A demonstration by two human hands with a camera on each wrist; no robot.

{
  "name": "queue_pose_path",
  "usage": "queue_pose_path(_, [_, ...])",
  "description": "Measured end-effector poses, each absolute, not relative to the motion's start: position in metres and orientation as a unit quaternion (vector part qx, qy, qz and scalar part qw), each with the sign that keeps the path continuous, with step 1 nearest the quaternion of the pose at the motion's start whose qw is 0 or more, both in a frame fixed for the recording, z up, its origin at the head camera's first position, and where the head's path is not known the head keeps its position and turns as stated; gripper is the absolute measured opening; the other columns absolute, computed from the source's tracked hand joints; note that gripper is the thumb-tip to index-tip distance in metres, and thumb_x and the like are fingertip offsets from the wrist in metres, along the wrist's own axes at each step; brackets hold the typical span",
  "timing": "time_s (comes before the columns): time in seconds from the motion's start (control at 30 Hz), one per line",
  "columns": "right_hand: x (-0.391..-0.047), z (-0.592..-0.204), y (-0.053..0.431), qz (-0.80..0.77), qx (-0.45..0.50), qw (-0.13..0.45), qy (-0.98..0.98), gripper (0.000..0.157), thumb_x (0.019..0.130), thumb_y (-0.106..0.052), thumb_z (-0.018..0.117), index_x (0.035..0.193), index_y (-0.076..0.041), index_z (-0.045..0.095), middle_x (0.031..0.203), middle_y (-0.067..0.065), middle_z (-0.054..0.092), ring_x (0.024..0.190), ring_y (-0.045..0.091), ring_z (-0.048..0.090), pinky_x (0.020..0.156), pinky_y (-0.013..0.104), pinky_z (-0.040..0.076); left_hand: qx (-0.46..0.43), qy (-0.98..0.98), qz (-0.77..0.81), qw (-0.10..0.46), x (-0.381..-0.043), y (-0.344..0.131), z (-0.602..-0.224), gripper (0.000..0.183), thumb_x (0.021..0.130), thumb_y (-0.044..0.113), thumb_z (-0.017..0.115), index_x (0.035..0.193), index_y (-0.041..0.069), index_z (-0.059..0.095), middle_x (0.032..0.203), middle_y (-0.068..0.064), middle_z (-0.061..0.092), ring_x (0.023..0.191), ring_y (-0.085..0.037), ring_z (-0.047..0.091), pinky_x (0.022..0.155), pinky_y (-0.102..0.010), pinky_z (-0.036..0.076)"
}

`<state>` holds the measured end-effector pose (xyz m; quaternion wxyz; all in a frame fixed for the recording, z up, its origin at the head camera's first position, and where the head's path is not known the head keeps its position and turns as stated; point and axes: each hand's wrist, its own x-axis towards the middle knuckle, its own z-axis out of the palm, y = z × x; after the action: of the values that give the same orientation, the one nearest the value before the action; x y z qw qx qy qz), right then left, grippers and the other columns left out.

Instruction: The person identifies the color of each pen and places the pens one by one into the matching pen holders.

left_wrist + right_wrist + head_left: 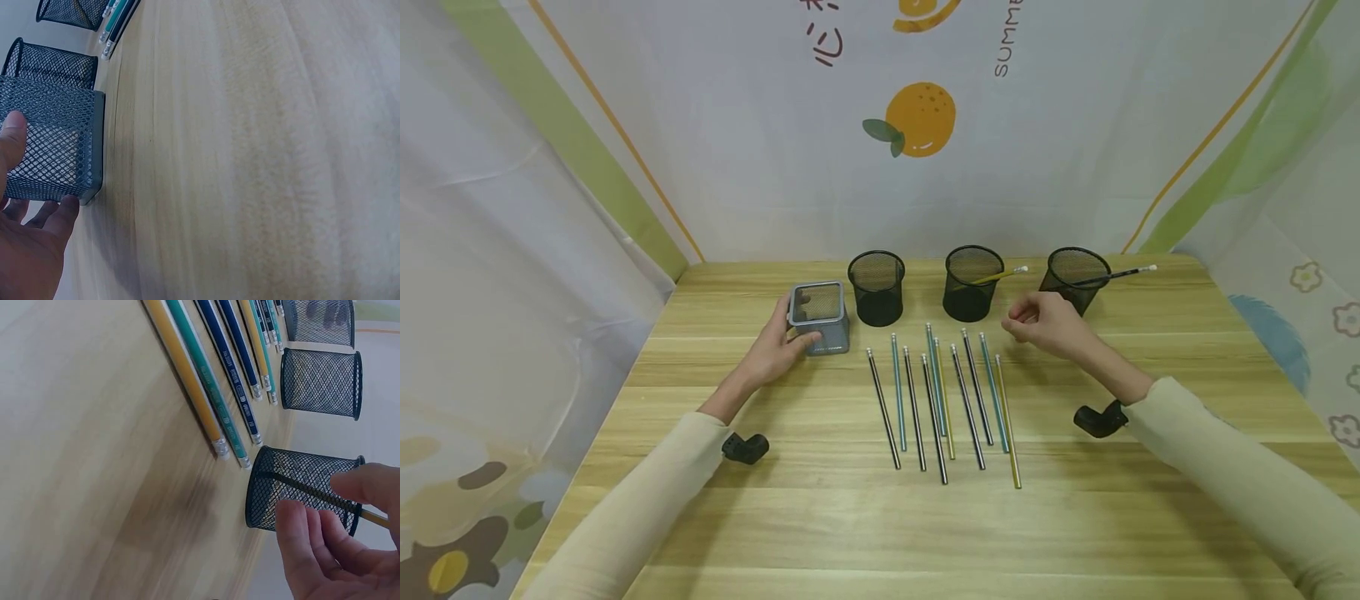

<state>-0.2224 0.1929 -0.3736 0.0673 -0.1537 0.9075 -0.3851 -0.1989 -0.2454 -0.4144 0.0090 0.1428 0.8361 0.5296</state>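
My left hand (773, 348) grips a grey square mesh pen holder (831, 337), its thumb on the near side and the fingers around the far left. In the left wrist view, the thumb presses the holder's mesh wall (50, 147). My right hand (1047, 323) is raised with loosely bent fingers and holds nothing; the right wrist view shows a gap between thumb and fingers. It is in front of the right round black pen holder (1088, 298), partly covering it. A dark pencil (1123, 273) leans in that holder. A yellow pencil (1000, 275) leans in the middle round holder (967, 303).
Another round black mesh holder (879, 305) stands beside the square one. Several blue-green, dark and yellow pencils (1009, 425) lie roughly side by side on the wooden table (865, 542), eraser ends toward the holders. A printed curtain (775, 183) hangs behind the table.
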Motion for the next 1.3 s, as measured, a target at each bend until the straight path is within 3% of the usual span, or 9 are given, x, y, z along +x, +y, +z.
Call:
queue_pose_path(0.2, [-0.221, -0.377, 0.197, -0.349, -0.161, 0.091, 0.919, 0.019, 0.096, -0.016, 0.071, 0.097, 0.002, 0.066, 0.089, 0.009, 0.067, 0.078, 0.023, 0.065, 0.067, 0.034, 0.052, 0.145, 0.835, 0.53, 0.008, -0.2, -0.246, -0.415, 0.077, 0.1, 0.0, 0.062, 0.16, 0.003, 0.014, 0.158, -0.025, 0.025, 0.142, -0.049, 0.03, 0.107, -0.057, 0.04])
queue_pose_path(0.5, [-0.219, -0.379, 0.2, -0.329, -0.164, 0.139, 0.92, 0.021, 0.094, -0.017, 0.071, 0.098, 0.002, 0.063, 0.08, 0.005, 0.067, 0.07, 0.018, 0.064, 0.068, 0.033, 0.051, 0.134, 0.841, 0.525, 0.008, -0.202, -0.247, -0.418, 0.074, 0.1, 0.0, 0.063, 0.158, 0.001, 0.017, 0.157, -0.023, 0.027, 0.142, -0.046, 0.032, 0.107, -0.053, 0.042])
queue_pose_path(1.0, [-0.212, -0.388, 0.206, -0.356, -0.181, 0.19, 0.897, 0.017, 0.094, -0.009, 0.07, 0.093, 0.006, 0.062, 0.075, 0.007, 0.068, 0.067, 0.021, 0.066, 0.063, 0.029, 0.054, 0.138, 0.84, 0.524, 0.009, -0.202, -0.246, -0.417, 0.075, 0.101, 0.003, 0.063, 0.159, 0.002, 0.015, 0.158, -0.023, 0.026, 0.143, -0.047, 0.03, 0.109, -0.055, 0.039])
queue_pose_path(1.3, [-0.203, -0.392, 0.193, -0.359, -0.165, 0.212, 0.894, 0.017, 0.094, -0.008, 0.07, 0.086, 0.004, 0.062, 0.07, 0.009, 0.065, 0.063, 0.023, 0.069, 0.059, 0.034, 0.059, 0.141, 0.839, 0.526, 0.008, -0.202, -0.246, -0.418, 0.077, 0.101, -0.001, 0.061, 0.159, 0.0, 0.012, 0.158, -0.027, 0.023, 0.142, -0.051, 0.028, 0.109, -0.06, 0.036])
